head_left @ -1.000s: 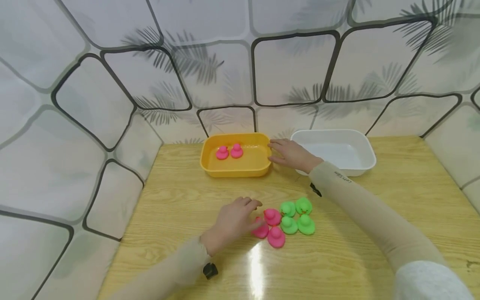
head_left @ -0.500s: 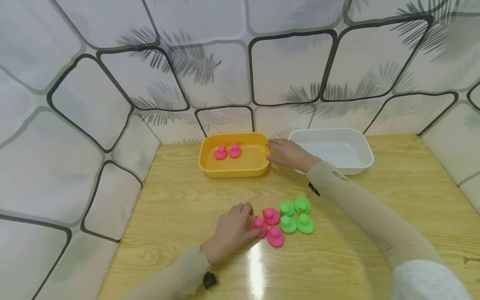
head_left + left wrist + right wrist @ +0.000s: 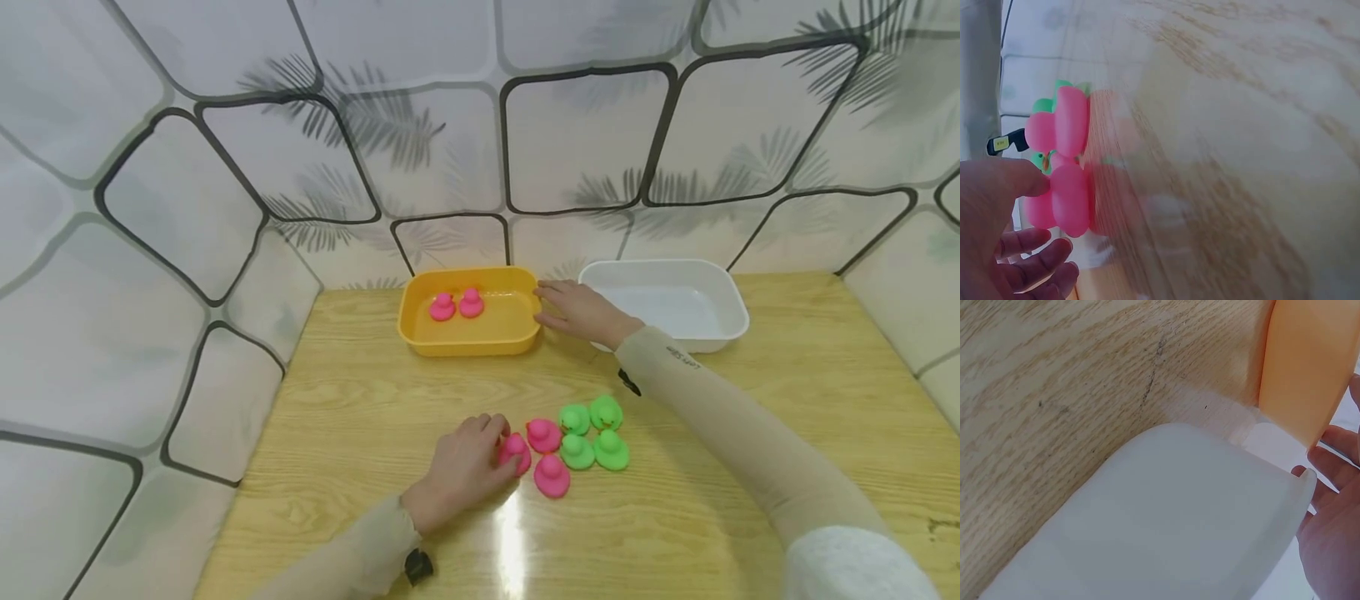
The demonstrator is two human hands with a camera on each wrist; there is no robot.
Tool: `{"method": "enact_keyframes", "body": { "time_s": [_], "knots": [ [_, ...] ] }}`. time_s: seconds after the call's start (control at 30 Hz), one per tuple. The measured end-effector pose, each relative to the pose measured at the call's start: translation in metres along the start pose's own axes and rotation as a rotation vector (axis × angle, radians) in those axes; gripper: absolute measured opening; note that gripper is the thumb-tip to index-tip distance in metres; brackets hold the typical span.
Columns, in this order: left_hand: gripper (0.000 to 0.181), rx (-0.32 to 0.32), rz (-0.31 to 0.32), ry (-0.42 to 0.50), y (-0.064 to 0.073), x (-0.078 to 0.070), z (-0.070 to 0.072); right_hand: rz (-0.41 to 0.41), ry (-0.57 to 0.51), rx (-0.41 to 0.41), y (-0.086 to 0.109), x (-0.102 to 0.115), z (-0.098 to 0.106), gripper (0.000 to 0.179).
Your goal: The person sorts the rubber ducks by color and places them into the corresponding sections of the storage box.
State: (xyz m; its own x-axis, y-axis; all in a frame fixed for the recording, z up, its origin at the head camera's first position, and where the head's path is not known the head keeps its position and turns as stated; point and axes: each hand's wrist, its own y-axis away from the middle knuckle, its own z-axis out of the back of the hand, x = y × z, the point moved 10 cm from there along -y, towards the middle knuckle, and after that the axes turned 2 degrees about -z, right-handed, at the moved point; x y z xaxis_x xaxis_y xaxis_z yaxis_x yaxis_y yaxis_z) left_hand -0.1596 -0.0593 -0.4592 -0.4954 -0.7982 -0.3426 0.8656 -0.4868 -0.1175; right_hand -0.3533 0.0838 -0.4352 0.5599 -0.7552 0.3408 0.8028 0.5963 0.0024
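My left hand (image 3: 463, 467) pinches a pink rubber duck (image 3: 513, 454) between thumb and fingers, at the left of a cluster on the table. In the left wrist view the thumb lies against the pink duck (image 3: 1071, 200), while several fingers curl below it. Two more pink ducks, one behind (image 3: 543, 435) and one nearer (image 3: 552, 477), sit just right of it. My right hand (image 3: 581, 310) rests its extended fingers at the right rim of the yellow tub (image 3: 468, 347). In the right wrist view, fingertips touch the yellow tub's edge (image 3: 1310, 375).
Several green ducks (image 3: 577, 451) stand to the right of the pink ones. Two pink ducks (image 3: 472, 303) sit inside the yellow tub. A white tub (image 3: 667, 302) stands at the back right, partly under my right wrist. A patterned wall (image 3: 585, 142) bounds the table behind.
My left thumb and fingers have closed on the leftmost pink duck. It has shifted slightly left, apart from the other pink ducks. The right hand stays at the yellow tub's rim.
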Motion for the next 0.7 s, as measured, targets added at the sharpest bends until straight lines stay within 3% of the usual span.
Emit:
{"method": "enact_keyframes", "body": {
  "time_s": [0.2, 0.47, 0.7],
  "knots": [
    [0.035, -0.011, 0.006, -0.008, -0.003, -0.001, 0.002, 0.0, -0.005, 0.007, -0.001, -0.001, 0.0, 0.061],
    [0.029, 0.02, 0.006, 0.009, -0.004, 0.002, 0.003, 0.015, -0.005, 0.001, 0.0, 0.001, -0.003, 0.061],
    [0.023, -0.03, -0.029, -0.044, -0.009, 0.008, 0.018, 0.023, 0.015, -0.016, 0.0, 0.003, 0.003, 0.06]
  ]
}}
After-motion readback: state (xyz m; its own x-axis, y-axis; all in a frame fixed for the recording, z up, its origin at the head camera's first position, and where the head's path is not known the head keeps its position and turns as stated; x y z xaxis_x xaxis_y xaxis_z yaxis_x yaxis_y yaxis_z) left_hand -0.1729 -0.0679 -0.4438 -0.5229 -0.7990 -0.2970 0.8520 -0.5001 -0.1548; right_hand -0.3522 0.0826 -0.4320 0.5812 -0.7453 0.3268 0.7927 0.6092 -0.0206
